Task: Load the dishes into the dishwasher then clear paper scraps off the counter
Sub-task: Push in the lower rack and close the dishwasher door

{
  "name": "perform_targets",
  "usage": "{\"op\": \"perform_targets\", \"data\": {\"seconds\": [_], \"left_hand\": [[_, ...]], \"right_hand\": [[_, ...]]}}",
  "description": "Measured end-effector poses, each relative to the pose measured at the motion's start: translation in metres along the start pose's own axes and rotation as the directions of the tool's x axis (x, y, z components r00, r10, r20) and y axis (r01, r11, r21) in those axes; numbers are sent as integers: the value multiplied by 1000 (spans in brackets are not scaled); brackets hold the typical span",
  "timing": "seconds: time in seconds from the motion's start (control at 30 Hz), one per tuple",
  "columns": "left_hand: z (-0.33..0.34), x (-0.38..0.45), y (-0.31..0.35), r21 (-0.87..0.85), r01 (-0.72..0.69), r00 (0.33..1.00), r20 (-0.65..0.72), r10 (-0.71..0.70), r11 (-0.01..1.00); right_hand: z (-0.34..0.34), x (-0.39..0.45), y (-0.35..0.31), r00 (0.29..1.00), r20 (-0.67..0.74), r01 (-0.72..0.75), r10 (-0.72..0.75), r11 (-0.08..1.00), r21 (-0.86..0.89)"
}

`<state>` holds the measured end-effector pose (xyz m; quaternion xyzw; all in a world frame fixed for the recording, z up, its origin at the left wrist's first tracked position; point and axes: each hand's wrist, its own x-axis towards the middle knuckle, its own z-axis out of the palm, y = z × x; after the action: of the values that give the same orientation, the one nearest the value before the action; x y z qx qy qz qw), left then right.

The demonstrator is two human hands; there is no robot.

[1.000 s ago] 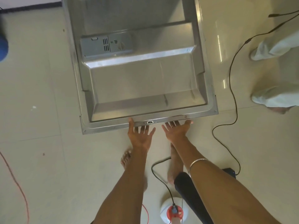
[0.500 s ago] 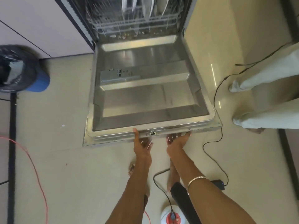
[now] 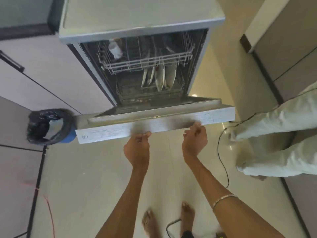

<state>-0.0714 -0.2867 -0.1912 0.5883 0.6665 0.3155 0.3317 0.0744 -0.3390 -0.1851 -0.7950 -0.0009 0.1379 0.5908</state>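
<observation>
A person's 2 bare forearms, sleeveless to the frame edge; a thin silver bangle point(image 3: 224, 198) circles the right forearm. Both feet point(image 3: 150, 222) are bare, and dark clothing point(image 3: 187, 234) shows at bottom.

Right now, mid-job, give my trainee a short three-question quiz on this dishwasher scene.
1. True or false: the dishwasher door is fully shut.
2. Where do the plates stand? A) upper rack B) lower rack C) on the floor
3. Fill in: beside the door's left end stands a bin lined with a ____ bag.

Key: 1 false, it is part open, with the left hand and right hand under its front edge. 2 B. 3 black.
</observation>
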Motion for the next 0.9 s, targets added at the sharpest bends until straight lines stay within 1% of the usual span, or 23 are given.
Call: {"op": "perform_targets", "data": {"seconds": [0.03, 0.07, 0.1, 0.13, 0.17, 0.23, 0.3, 0.33, 0.4, 0.43, 0.47, 0.5, 0.53, 0.57, 0.6, 0.63, 0.7, 0.73, 0.8, 0.87, 0.9], "left_hand": [[-3, 13, 6, 80, -113, 993, -17, 115, 990], [-6, 25, 9, 159, -256, 963, -44, 266, 953], [-7, 36, 10, 240, -384, 909, -71, 411, 892], [-6, 47, 11, 310, -463, 853, -98, 513, 830], [-4, 56, 12, 360, -496, 813, -130, 568, 791], [0, 73, 19, 390, -509, 772, -187, 608, 767], [2, 87, 32, 316, -552, 771, -158, 617, 771], [3, 95, 40, 261, -567, 781, -132, 610, 782], [2, 113, 59, 164, -552, 812, -118, 572, 817], [1, 122, 69, 133, -532, 828, -123, 546, 836], [0, 130, 80, 121, -514, 840, -130, 527, 849], [1, 137, 91, 131, -500, 846, -138, 515, 856], [2, 144, 101, 156, -493, 845, -148, 514, 856], [4, 152, 110, 179, -493, 840, -157, 520, 851], [7, 162, 118, 187, -496, 836, -160, 524, 848], [10, 172, 127, 188, -494, 837, -160, 523, 849], [17, 197, 142, 196, -472, 853, -144, 501, 860], [18, 209, 148, 214, -463, 859, -130, 495, 860], [21, 231, 162, 262, -461, 863, -89, 497, 848], [23, 252, 173, 302, -498, 846, -37, 531, 813], [24, 262, 177, 349, -530, 823, -8, 568, 773]], "right_hand": [[2, 8, -12, 994, 23, 108, -108, 994, -22], [7, 19, -25, 974, 53, 225, -222, 973, -47], [15, 32, -38, 937, 97, 343, -335, 936, -76], [24, 46, -50, 878, 155, 470, -452, 876, -107], [35, 58, -61, 806, 244, 581, -539, 801, -148], [57, 77, -72, 639, 447, 759, -627, 607, -234], [68, 89, -80, 464, 586, 885, -664, 380, -270], [69, 94, -84, 366, 637, 930, -679, 280, -237], [71, 110, -95, 170, 719, 985, -674, 114, -126], [73, 119, -102, 77, 761, 996, -644, 18, -86], [79, 128, -110, -2, 796, 995, -605, -81, -59], [88, 136, -118, -47, 820, 984, -571, -166, -59], [97, 142, -126, -48, 831, 972, -554, -218, -89], [108, 146, -133, -17, 834, 961, -551, -238, -138], [118, 150, -140, 26, 829, 953, -558, -236, -189], [127, 153, -148, 66, 818, 950, -571, -214, -226], [144, 160, -162, 125, 780, 961, -613, -120, -248], [150, 164, -168, 145, 762, 966, -631, -77, -247], [163, 175, -179, 166, 740, 969, -651, -33, -246], [175, 185, -189, 195, 727, 967, -658, 5, -255], [181, 188, -191, 217, 707, 966, -673, 46, -253]]}}
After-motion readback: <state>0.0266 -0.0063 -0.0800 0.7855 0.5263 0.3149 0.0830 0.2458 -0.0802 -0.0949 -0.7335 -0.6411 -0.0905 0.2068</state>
